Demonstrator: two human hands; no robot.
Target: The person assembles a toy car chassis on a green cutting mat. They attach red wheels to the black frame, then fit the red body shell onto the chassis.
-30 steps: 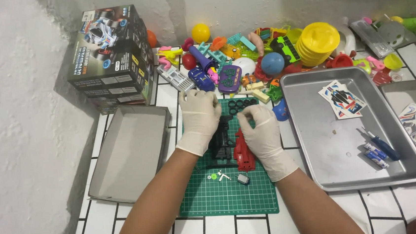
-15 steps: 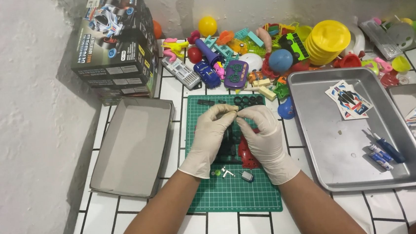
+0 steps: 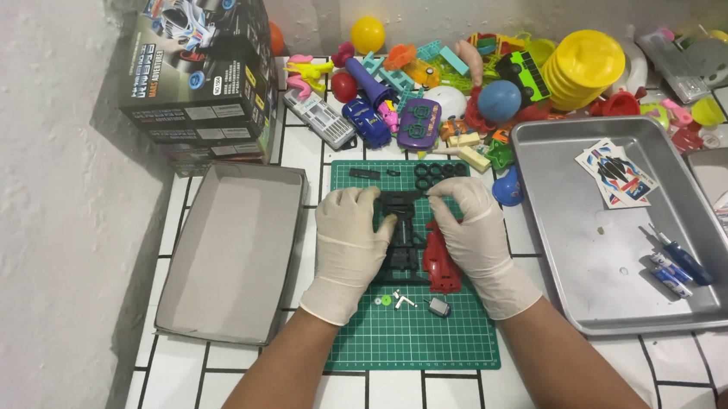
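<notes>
Black plastic, thin and light, makes the parts frame (image 3: 402,227) on the green cutting mat (image 3: 409,339). Left hand (image 3: 348,247) and right hand (image 3: 473,232), both gloved, pinch its top bar. It seems brittle; holding near the joints looks safest. Beyond lies a toy pile (image 3: 476,92).

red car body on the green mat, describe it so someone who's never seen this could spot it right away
Find the green cutting mat in the middle of the tiled table. The red car body lies on it just under the right hand, beside the black parts frame. It is the mat's only red piece.
</notes>
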